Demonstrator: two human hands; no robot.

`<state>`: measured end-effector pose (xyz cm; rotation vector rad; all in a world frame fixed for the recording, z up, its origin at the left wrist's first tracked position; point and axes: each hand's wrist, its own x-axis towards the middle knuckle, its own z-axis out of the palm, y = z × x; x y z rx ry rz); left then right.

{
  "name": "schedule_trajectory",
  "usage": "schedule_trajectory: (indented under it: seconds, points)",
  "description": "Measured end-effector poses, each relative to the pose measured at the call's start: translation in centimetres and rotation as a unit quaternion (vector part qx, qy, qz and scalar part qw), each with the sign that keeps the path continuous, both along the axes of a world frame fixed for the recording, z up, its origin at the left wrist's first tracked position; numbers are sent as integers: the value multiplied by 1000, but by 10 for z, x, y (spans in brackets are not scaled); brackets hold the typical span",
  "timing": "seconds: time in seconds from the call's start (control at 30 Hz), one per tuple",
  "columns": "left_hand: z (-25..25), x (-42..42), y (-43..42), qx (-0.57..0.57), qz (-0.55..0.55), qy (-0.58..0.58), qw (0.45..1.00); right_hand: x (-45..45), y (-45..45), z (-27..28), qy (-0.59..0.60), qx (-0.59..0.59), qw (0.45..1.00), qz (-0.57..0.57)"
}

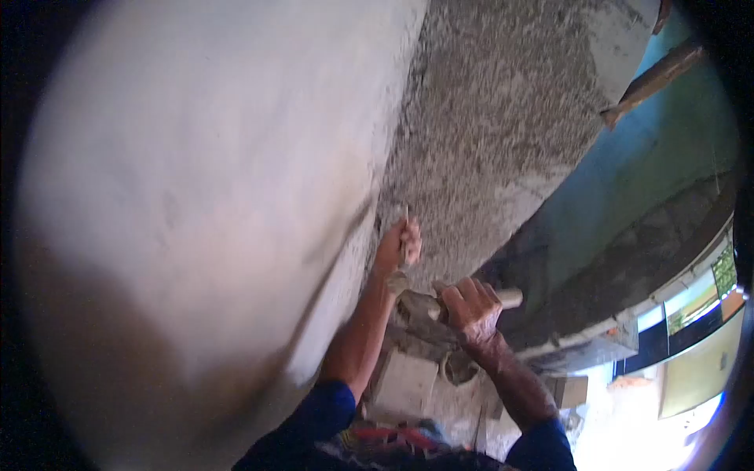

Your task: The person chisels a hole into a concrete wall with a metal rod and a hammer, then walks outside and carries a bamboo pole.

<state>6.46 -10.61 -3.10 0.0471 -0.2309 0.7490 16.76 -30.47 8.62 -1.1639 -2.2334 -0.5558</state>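
My left fingers (412,235) clasp chisel (407,212) by left edge of rough wall (503,118) | right fingers (470,290) clench hammer (510,298) | misaimed blow could bruise me

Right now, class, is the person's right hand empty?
No, the right hand is closed around a pale, cylindrical, wooden-looking handle whose end juts out beside it.

Left arm (367,326) extends forward; left hand (395,245) is tightly curled. Right forearm (518,381) angles inward; right hand (472,308) is clenched and positioned closer in.
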Motion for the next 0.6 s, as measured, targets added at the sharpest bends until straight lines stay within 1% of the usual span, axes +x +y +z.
schedule_trajectory:
  seconds: [0.03, 0.07, 0.13, 0.17, 0.2, 0.23, 0.27, 0.3, 0.37, 0.4, 0.43, 0.5, 0.53, 0.57, 0.6]
  points:
    - [-1, 0, -9, -73, -10, 3, 997, -4, -7, 5, 4, 19, 998, 60]
    - [4, 4, -10, -157, -11, -13, 987, -5, -6, 5, 2, 23, 998, 60]
    - [-7, 8, -3, -145, -13, -12, 989, -9, -11, 0, -17, 136, 973, 185]
    - [0, 4, 0, -127, -12, -8, 992, 0, 5, 2, -17, 141, 973, 184]
    - [-2, 4, -3, -127, -11, -8, 992, 20, 31, -8, -32, 44, 995, 89]
    - [-9, 2, -9, -72, -14, -11, 997, 20, 38, -6, -43, -57, 997, -12]
    - [-8, 4, 1, -4, -9, -19, 1000, 17, 24, -6, -30, -53, 996, -69]
    - [-20, 6, -10, -19, -10, -16, 1000, 9, 0, -12, 13, -8, 998, -64]
    - [-34, 7, -19, -119, -56, -63, 989, -1, -21, -5, 11, 18, 999, 42]
    - [-31, 10, -19, -128, -25, -54, 990, -3, -20, -5, 11, 19, 999, 43]
    - [-31, 10, -20, -129, -25, -56, 990, -6, -24, -8, 5, 61, 991, 119]
    - [-32, 8, -14, -125, -41, -63, 989, 1, -15, -6, -2, 107, 975, 193]
    - [-34, 9, -18, -126, -41, -63, 989, 18, 4, -7, -15, -6, 996, 84]
    - [-46, 7, -16, -22, -50, -60, 997, 25, 18, -21, -25, -106, 994, -32]
    - [-54, 13, -4, 83, -43, -64, 994, 37, 14, -55, 10, -37, 999, -12]
